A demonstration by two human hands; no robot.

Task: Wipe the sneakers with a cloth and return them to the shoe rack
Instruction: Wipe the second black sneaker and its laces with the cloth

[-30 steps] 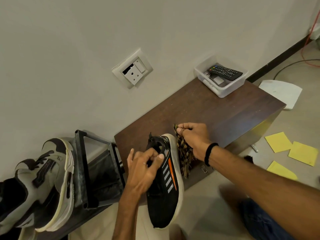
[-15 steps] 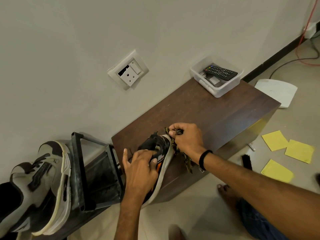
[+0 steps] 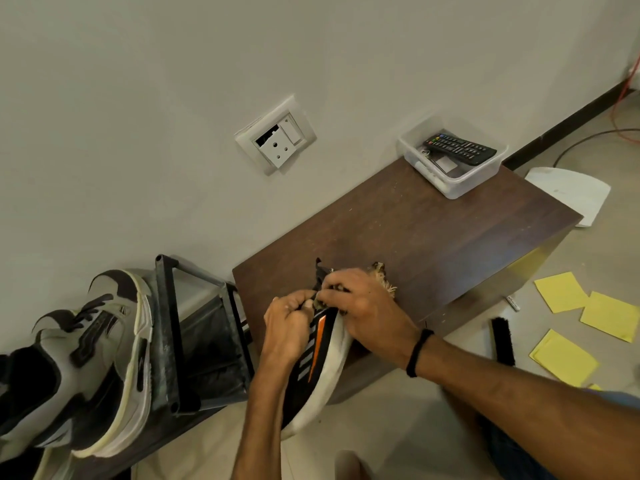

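Observation:
A black sneaker (image 3: 317, 368) with a white sole, grey stripes and an orange stripe lies on its side over the front edge of a dark wooden table (image 3: 433, 244). My left hand (image 3: 289, 323) grips the shoe's upper near the collar. My right hand (image 3: 360, 303) holds a brown patterned cloth (image 3: 382, 277) bunched against the shoe's heel end; only a frayed bit of the cloth shows past my fingers. A grey and black sneaker (image 3: 90, 368) sits on the shoe rack (image 3: 173, 341) at the left.
A clear plastic box (image 3: 453, 183) with a black remote (image 3: 459, 148) stands at the table's far corner. A wall socket (image 3: 277, 138) is above the table. Yellow papers (image 3: 588, 317), a white sheet (image 3: 571, 192), a black brush (image 3: 502, 341) and cables lie on the floor at right.
My right hand has slid with the cloth along the shoe's edge up to its heel end, closing in on my left hand. The shoe has tipped and shifted slightly under my grip.

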